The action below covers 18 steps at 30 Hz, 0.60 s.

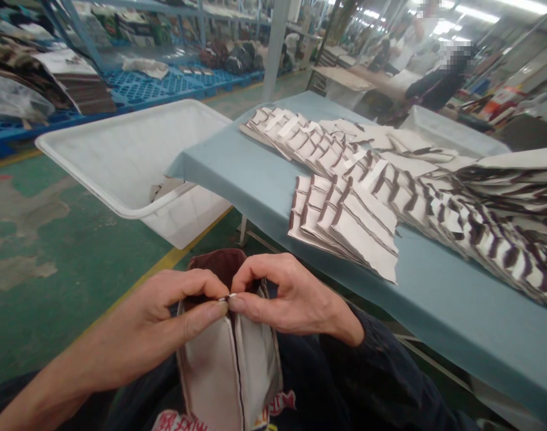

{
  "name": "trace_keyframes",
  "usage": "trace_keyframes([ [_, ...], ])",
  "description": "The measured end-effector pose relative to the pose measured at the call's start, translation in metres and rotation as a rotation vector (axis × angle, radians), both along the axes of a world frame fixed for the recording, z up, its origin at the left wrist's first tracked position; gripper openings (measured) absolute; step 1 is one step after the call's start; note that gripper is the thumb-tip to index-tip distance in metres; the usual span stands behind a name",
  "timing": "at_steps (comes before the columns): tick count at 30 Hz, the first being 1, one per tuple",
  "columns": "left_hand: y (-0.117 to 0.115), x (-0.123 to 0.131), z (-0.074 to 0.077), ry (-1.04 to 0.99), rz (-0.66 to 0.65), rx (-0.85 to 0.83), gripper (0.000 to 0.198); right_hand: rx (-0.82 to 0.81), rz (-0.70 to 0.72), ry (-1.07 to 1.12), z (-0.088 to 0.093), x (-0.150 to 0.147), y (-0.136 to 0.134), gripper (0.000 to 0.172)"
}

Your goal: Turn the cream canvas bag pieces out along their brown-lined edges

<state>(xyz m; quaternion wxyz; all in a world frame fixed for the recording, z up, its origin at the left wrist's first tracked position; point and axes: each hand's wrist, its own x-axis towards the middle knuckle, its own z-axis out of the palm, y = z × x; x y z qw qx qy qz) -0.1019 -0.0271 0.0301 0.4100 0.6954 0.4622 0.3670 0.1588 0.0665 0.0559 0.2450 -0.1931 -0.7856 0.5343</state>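
A cream fabric piece (210, 365) with dark brown seams and a brown inner side lies upright against my lap, its top edge toward the table. My left hand (170, 314) pinches that top edge between thumb and forefinger. Right beside it, my right hand (286, 293) pinches the same edge, so the fingertips of both hands nearly touch at the middle seam. What exactly lies between the fingertips is too small to make out. On the table nearby rests a small fanned stack of similar cream pieces (345, 221).
A long overlapping row of cream and brown pieces (309, 143) runs along the blue-covered table (228, 161). A white plastic bin (121, 149) stands left of the table. Blue pallets (161, 84) carry stacked material behind. Another person (444, 84) is at the far right.
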Motion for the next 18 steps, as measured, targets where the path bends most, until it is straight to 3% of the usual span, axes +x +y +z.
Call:
trace_keyframes([
  [6, 0.002, 0.002, 0.001, -0.030, 0.011, -0.003, 0.027, 0.074, 0.003, -0.034, -0.002, -0.001, 0.001, 0.042],
  [10, 0.007, 0.012, 0.012, -0.030, 0.075, 0.033, 0.028, 0.315, -0.082, -0.040, -0.007, -0.003, -0.003, 0.021],
  [13, 0.008, 0.015, 0.016, -0.019, 0.124, 0.042, 0.029, 0.493, -0.154, -0.016, -0.011, -0.005, -0.006, 0.015],
  [18, 0.003, 0.006, 0.003, -0.008, 0.117, -0.020, 0.034, 0.512, -0.060, 0.003, -0.017, -0.003, 0.000, 0.016],
])
